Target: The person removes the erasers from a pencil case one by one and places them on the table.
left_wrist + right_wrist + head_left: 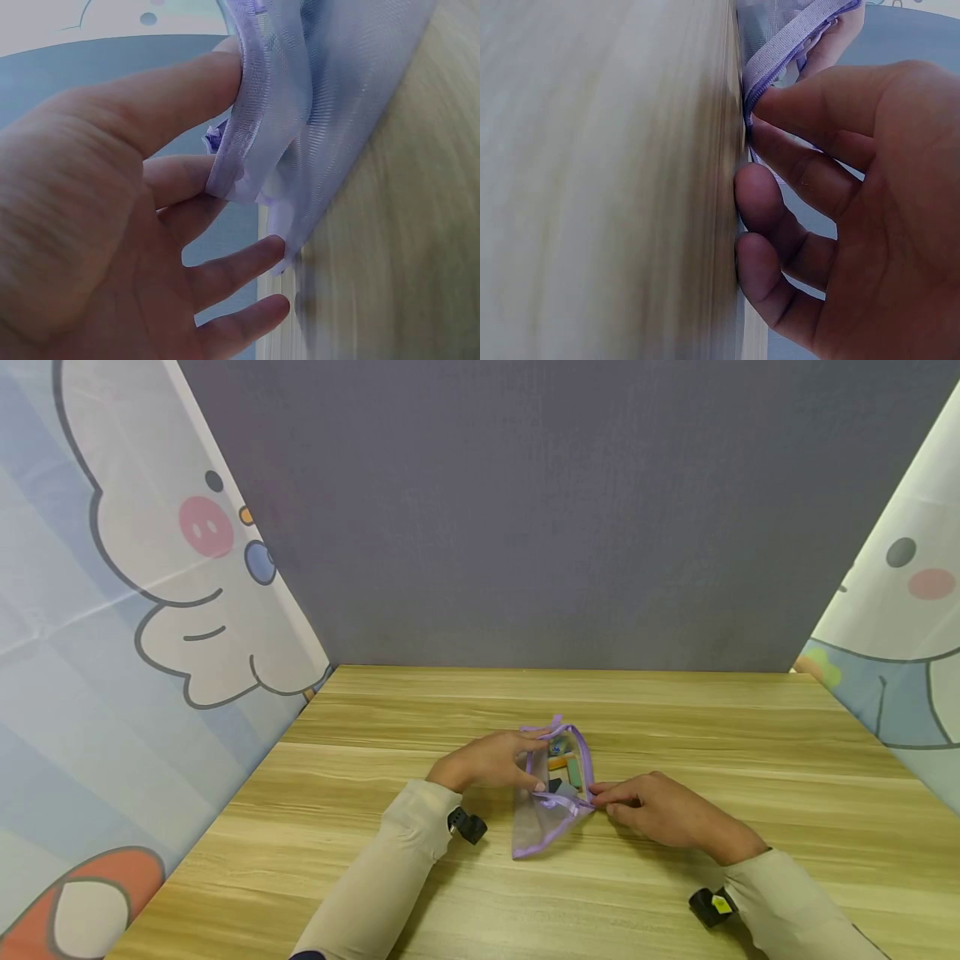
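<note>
A sheer mesh zipper pouch (529, 828) with purple trim lies on the table, its mouth spread apart. Through the opening show several small items, among them a green piece (574, 772), a blue one (558, 747) and a dark one (555, 785). My left hand (498, 760) pinches the purple zipper band (244, 127) between thumb and forefinger, the other fingers spread. At the pouch's right corner, my right hand (660, 810) pinches the trim (791, 49) between thumb and forefinger. The remaining fingers of that hand curl down at the tabletop.
The wood-grain table (337, 860) runs back to a plain grey panel (517, 510). Cartoon-printed sheets hang on the left (135, 635) and right (915, 610). A black wrist camera sits on each cuff, the left one (468, 825) close to the pouch.
</note>
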